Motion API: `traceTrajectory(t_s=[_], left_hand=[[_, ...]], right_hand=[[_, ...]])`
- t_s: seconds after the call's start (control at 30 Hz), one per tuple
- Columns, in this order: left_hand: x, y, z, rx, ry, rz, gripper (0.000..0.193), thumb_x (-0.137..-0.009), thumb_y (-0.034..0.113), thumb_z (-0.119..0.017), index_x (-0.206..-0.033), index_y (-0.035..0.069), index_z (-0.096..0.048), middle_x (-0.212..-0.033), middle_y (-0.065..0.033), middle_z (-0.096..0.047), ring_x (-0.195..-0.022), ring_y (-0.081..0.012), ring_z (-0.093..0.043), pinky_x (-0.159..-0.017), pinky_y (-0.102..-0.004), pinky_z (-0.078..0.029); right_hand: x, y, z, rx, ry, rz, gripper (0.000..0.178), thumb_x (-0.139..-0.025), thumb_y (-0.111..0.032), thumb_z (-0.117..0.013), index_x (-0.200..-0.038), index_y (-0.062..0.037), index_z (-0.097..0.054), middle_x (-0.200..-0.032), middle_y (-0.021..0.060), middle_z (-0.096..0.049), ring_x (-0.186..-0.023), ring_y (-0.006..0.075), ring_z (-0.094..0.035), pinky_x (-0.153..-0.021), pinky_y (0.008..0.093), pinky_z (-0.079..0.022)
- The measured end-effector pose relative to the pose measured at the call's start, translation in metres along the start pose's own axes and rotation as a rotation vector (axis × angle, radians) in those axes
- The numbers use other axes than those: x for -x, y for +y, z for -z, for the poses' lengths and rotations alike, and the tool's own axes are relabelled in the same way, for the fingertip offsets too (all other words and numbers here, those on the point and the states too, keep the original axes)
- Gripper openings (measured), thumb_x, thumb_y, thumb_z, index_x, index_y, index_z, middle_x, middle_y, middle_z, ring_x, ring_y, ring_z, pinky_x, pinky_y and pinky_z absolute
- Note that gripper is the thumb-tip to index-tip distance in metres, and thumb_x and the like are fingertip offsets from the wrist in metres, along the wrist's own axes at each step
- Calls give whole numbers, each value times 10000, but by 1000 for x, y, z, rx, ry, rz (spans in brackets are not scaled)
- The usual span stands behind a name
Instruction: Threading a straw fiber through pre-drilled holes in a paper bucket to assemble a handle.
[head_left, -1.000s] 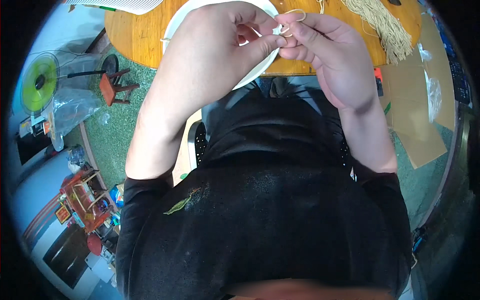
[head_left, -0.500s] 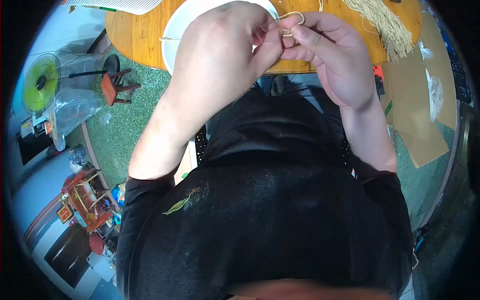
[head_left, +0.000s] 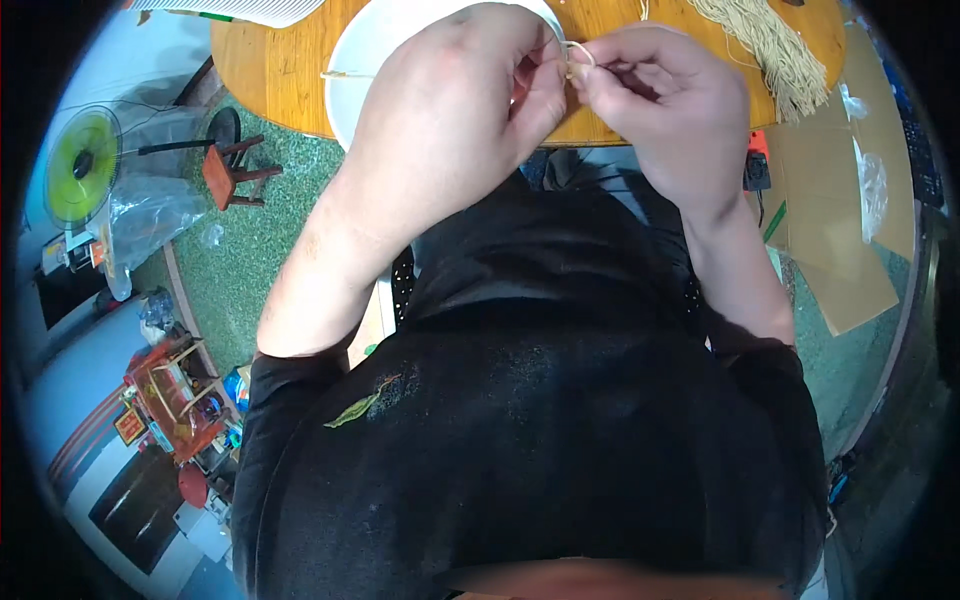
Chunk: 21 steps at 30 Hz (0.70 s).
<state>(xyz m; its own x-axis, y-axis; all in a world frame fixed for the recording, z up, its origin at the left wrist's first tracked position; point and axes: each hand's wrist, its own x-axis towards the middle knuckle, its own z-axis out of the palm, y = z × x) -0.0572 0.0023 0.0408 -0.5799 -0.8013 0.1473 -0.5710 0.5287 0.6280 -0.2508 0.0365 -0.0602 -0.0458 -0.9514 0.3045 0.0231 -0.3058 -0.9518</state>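
Note:
A thin beige cord [head_left: 580, 50] forms a small loop between my two hands, above the near edge of the wooden table [head_left: 270, 75]. My left hand [head_left: 460, 90] pinches the cord with thumb and bent fingers, its back hiding much of the grip. Thumb and forefinger of my right hand [head_left: 680, 105] close on the other side of the loop. Under my left hand lies a white round dish [head_left: 345, 60], partly covered; a thin light-coloured strand or stick crosses its left rim. A bundle of beige cords [head_left: 775, 60] rests on the table to the right.
Flattened cardboard [head_left: 830, 230] lies on the green floor at right. To the left are a small reddish stool [head_left: 220, 180] and a green-bladed fan [head_left: 82, 163]. A white ridged sheet [head_left: 260, 8] is at the table's far left. A green leaf [head_left: 355, 410] clings to my black clothing.
My right hand has turned and its fingers have drawn in closer to my left hand. The cord loop between them looks smaller. My left hand has barely moved.

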Motion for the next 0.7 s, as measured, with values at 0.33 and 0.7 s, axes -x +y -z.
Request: traceTrajectory(t_s=[0.33,0.7], left_hand=[[6,-34,-18,87,88,-269,193,-1072,141,-656,-918,26,-674,-790,-53,-681,-763,-158,-735,-689,-307,-577],[7,-44,-16,389,-75,-78,293,-1112,116,-635,-1363,-30,-670,-1083,-84,-765,-953,-131,-724,-851,-276,-595]], right_hand=[[-4,32,-5,624,180,978,231,-809,-40,-888,-1019,-70,-796,-1065,57,-791,-913,203,-784,-784,297,-639],[0,31,-7,584,127,1018,315,-819,67,-883,-1064,-29,-710,-1130,150,-774,-1007,311,-792,-856,372,-683]])
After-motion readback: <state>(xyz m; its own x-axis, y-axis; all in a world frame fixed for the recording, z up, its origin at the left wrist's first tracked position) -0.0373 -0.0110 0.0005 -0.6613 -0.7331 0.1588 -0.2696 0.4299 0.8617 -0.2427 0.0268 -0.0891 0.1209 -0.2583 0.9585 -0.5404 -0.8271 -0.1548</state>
